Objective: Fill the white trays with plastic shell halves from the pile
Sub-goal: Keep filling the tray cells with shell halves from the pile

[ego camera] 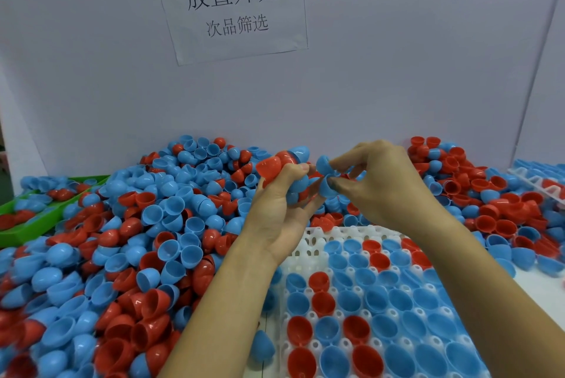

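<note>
Shell halves, red and blue, are heaped in a big pile across the bench, right up to the back wall, so there's always stock within reach. Only one view here, the head cam looking down past both forearms.

Left hand is raised over the pile with its grip closed around a whole bunch of stuck-together halves, red and blue nested up like a little stack. Looks like it's acting as the magazine. Right hand pinches two small blue halves at the fingertips, just beside that bunch, probably peeling them off so they go in one at a time.

White tray sits directly below the hands, most pockets already filled open side up; the far-left corner pockets are still bare. A green bin at the left edge holds a few more halves, maybe rejects, can't say for sure. Paper sign is taped on the wall.
</note>
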